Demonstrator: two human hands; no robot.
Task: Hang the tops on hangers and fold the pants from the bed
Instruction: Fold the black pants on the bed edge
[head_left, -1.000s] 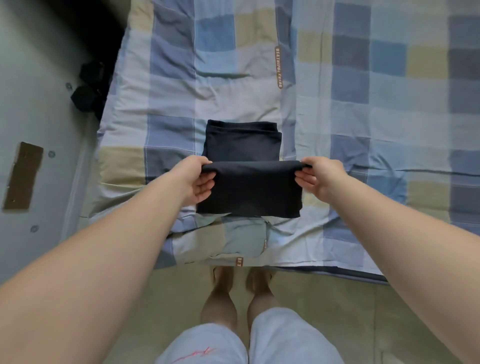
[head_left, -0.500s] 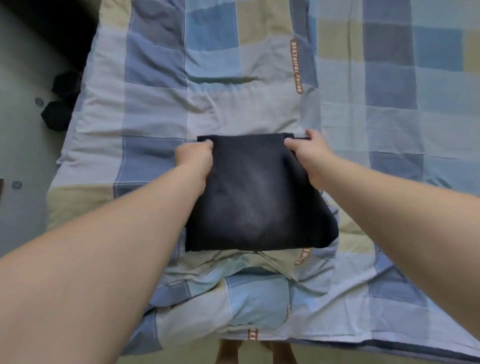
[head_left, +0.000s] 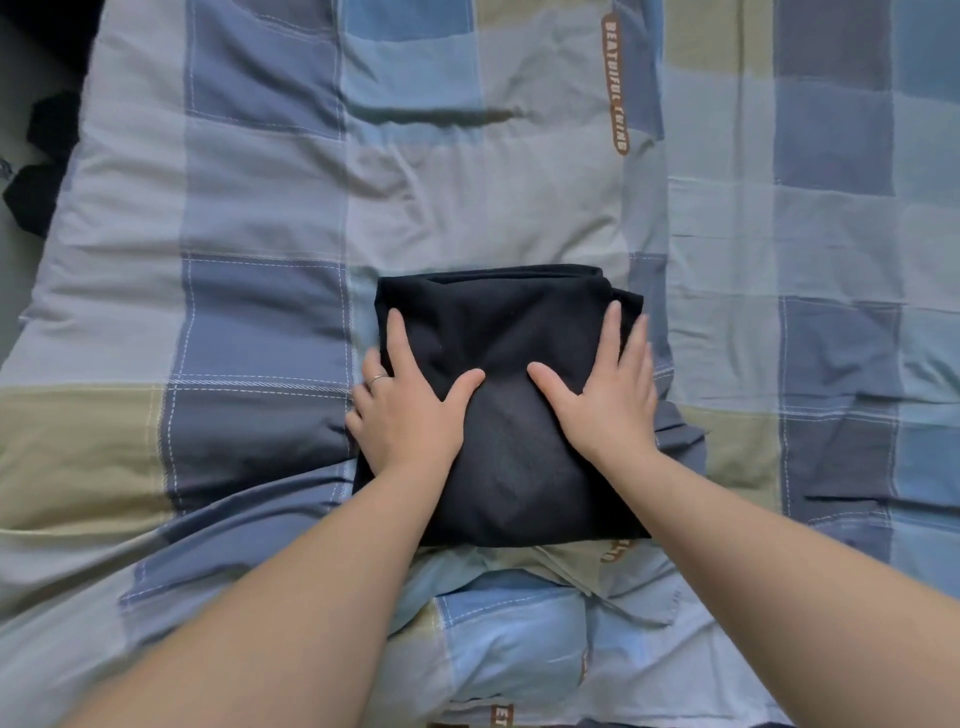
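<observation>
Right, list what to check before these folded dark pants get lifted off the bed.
1. Pants folded into a compact block: ok.
2. Left hand flat on the block, gripping nothing: ok, though its outer fingers lie over the left edge.
3. Right hand flat on the block, fingers straight: ok.
4. Layers lined up: not ok, one layer juts out at the far right corner.
5. Near edge tidy: cannot tell, the forearms cover part of it.
6. Checked cover smooth underneath: not ok, it is rumpled along the near side.
</observation>
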